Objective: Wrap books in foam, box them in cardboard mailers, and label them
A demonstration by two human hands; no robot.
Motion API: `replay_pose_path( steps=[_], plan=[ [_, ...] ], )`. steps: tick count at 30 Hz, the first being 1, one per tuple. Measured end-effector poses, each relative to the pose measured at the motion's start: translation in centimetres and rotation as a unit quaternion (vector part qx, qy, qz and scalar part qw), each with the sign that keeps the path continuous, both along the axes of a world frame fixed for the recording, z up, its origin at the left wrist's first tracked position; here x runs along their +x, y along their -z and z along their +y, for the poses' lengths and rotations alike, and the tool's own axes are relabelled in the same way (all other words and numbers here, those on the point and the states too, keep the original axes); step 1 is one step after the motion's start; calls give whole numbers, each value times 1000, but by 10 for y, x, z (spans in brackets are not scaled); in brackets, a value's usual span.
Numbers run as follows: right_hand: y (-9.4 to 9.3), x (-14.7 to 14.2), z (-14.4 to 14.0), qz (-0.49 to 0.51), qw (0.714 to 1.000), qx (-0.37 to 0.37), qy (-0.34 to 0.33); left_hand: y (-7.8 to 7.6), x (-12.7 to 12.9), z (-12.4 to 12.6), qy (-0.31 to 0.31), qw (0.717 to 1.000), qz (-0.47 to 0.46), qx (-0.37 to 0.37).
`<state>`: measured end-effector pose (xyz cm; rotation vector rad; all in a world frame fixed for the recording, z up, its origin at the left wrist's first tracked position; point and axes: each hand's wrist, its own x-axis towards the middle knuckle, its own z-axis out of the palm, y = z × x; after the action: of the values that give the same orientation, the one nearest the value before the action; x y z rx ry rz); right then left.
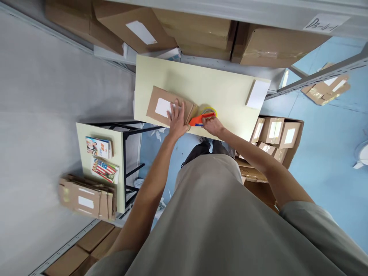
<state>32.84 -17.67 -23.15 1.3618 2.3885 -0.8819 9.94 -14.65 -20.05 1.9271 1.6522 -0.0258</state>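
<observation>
Flat brown parcel (166,107), white label; orange tape dispenser (202,117) touching its edge.

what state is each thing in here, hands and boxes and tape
left hand: flat, pressing on the cardboard parcel
right hand: closed on the tape dispenser
cardboard parcel: flat on the table, white label up
tape dispenser: orange, held at the parcel's right edge
table: bears the parcel and a white pad
open carton: on the floor, holds labelled parcels
</observation>
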Motion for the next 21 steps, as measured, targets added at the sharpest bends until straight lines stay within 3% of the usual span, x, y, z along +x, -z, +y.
replay_pose_path(
  steps=[6, 11, 14, 16, 18, 21],
  plan=[
    [-2, -10, -27, 45, 998, -15, -42, -7, -8, -29, 89, 996, 8, 7],
    [1, 55, -21, 27, 999, -15, -39, -5, -8, -33, 94, 995, 10, 18],
    [-2, 100, -3, -38, 999, 4, 21, -2, -7, -32, 95, 995, 5, 26],
    [-8, 112, 11, -61, 996, 13, 64, -1, -7, -30, 105, 994, 6, 33],
    [-16, 107, 22, -65, 994, 8, 87, -2, -8, -27, 123, 992, 7, 39],
    [-28, 76, 32, -61, 992, 0, 106, -3, -12, -21, 150, 988, 4, 45]
  ],
)
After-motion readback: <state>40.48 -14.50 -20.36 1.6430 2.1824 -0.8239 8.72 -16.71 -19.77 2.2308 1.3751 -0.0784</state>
